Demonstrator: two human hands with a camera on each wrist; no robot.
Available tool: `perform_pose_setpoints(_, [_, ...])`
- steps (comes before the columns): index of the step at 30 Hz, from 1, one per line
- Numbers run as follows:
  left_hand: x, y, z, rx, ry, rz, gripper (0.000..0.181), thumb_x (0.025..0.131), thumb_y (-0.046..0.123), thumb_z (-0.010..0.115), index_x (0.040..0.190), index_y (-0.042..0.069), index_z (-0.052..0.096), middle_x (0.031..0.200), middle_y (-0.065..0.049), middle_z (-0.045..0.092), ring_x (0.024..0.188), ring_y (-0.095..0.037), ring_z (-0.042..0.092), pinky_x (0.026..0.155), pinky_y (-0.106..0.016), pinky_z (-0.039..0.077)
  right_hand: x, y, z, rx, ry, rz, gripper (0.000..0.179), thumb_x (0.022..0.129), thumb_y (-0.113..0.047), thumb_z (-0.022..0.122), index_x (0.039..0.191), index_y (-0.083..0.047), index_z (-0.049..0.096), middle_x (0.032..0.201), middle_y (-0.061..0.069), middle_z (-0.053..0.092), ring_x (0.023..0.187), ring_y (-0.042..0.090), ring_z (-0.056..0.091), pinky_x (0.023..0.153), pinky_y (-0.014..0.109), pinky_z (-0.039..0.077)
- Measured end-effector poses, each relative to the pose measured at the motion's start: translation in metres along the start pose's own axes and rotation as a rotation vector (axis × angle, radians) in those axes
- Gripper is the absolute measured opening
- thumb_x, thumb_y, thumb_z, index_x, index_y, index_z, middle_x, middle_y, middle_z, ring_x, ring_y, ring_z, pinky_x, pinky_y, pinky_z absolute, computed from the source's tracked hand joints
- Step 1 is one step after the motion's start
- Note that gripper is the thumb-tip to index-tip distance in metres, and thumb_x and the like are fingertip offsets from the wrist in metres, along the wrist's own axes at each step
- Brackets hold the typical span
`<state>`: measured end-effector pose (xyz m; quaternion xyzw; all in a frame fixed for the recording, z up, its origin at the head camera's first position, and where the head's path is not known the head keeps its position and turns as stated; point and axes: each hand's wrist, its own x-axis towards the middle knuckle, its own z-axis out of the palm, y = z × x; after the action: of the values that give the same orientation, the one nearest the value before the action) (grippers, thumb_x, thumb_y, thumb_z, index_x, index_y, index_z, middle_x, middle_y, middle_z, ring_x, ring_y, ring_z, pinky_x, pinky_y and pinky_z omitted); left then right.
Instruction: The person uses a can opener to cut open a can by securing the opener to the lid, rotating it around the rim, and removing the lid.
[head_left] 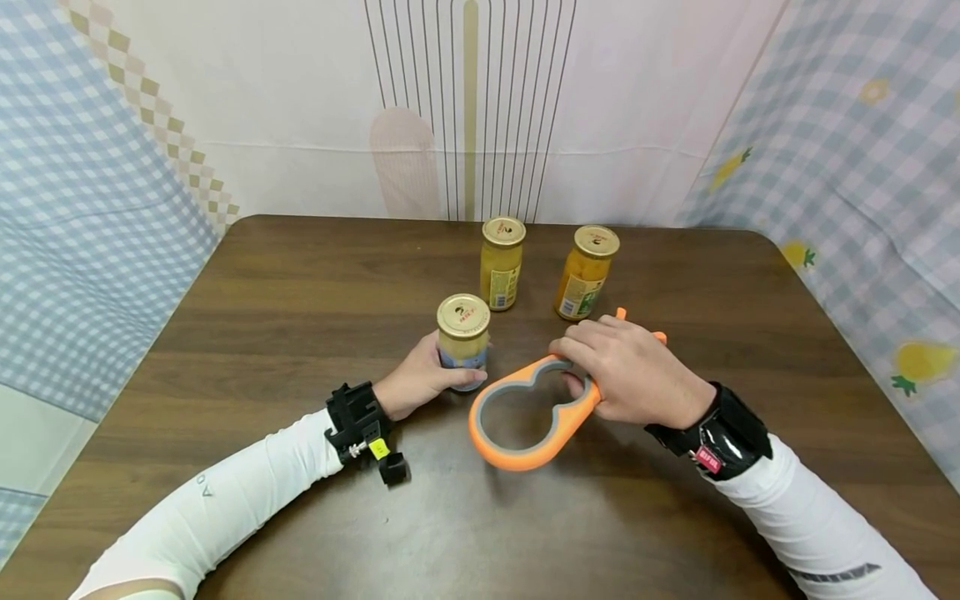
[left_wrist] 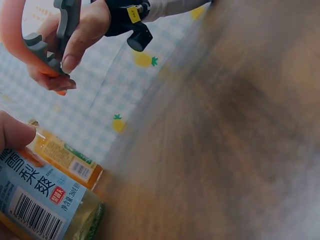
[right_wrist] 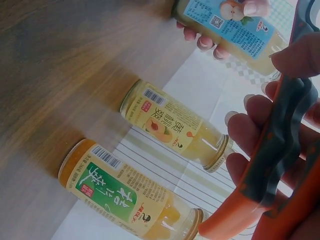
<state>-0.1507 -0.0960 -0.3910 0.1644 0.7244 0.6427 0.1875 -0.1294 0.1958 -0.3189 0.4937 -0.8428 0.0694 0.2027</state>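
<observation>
My left hand (head_left: 422, 379) grips a glass fruit jar with a blue label (head_left: 462, 333), its gold lid uncovered on top. In the right wrist view that blue label (right_wrist: 235, 25) shows a pear picture, and the fingers wrap the glass. My right hand (head_left: 626, 367) holds an orange and grey jar opener (head_left: 517, 458) by its handles, partly hidden by the fingers. The opener's wide loop hangs over the table just right of the held jar, apart from it. In the left wrist view, the thumb (left_wrist: 15, 132) lies against the jar.
Behind the hands stand two more lidded jars: a yellow-labelled one (head_left: 501, 265) and an orange-filled one with a green-patterned label (head_left: 587, 273). They sit on a brown wooden table (head_left: 315, 292). Printed cloth (head_left: 300, 100) hangs behind the table's back edge and along both sides.
</observation>
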Motion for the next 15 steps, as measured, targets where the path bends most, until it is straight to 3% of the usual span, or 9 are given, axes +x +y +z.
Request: perform_pose_setpoints(15, [-0.0023,-0.0024,0.0048,-0.010,-0.063,0.039,0.056,0.089,0.002,0.074,0.140,0.003,0.051,0.139,-0.020,0.059,0.123,-0.022,0.057,0.109,-0.041,0.044,0.0027,-0.0026,-0.0058,0.024,0.028,-0.009,0.020,0.083,-0.013,0.067,0.102,-0.011,0.065,0.088,-0.002,0.063,0.078,0.015,0.057,0.070,0.033,0.049])
